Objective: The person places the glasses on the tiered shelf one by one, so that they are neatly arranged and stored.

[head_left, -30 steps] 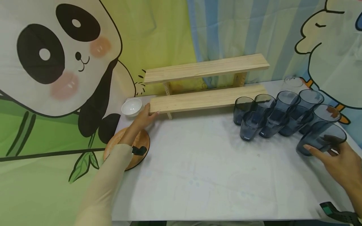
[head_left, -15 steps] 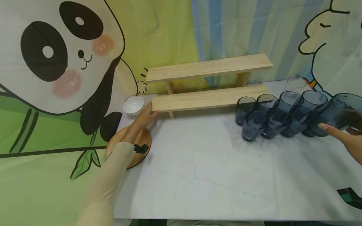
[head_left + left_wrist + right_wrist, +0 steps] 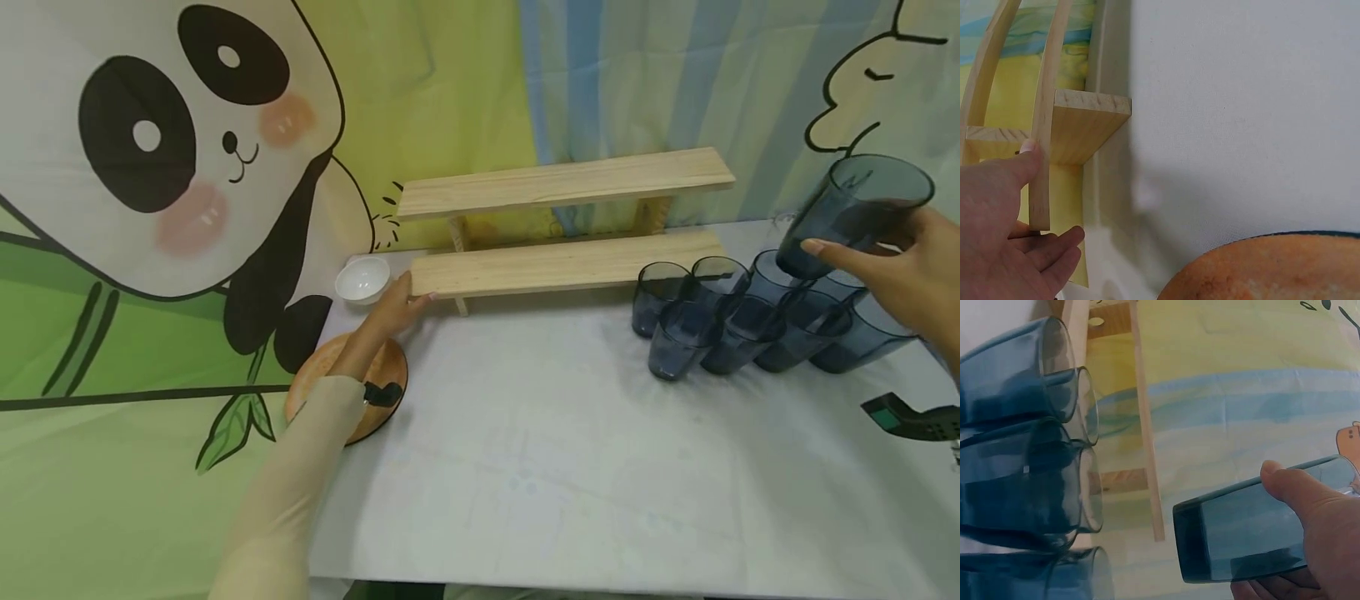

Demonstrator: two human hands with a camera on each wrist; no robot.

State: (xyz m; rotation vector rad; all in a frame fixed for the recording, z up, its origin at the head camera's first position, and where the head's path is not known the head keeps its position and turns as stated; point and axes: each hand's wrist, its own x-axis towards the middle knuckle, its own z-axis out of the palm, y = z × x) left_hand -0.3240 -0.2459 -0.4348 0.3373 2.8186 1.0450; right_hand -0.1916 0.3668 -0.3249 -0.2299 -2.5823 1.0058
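Note:
My right hand [image 3: 918, 267] holds a blue-tinted drinking glass [image 3: 825, 221] in the air, tilted, above the back of a group of similar glasses [image 3: 682, 342]. In the right wrist view, the thumb lies along the side of the held glass [image 3: 1241, 528] and the other fingers are partly hidden beneath it. At the left end of a two-tier wooden shelf [image 3: 555, 267], my left hand [image 3: 390, 312] grips the lower board. The left wrist view has the thumb on one face of that board [image 3: 1041, 187] and fingers on the other side.
A small white bowl [image 3: 363, 280] stands left of the shelf. Under the left forearm lies a round wooden plate [image 3: 386, 367]. The grouped glasses crowd the table's right side, close to the shelf's right end. A printed curtain [image 3: 465, 100] hangs behind the table.
My right hand has lifted the glass from the group's near right side, moving it up and back above the other glasses. My left hand stays on the shelf end; the head view shifts slightly.

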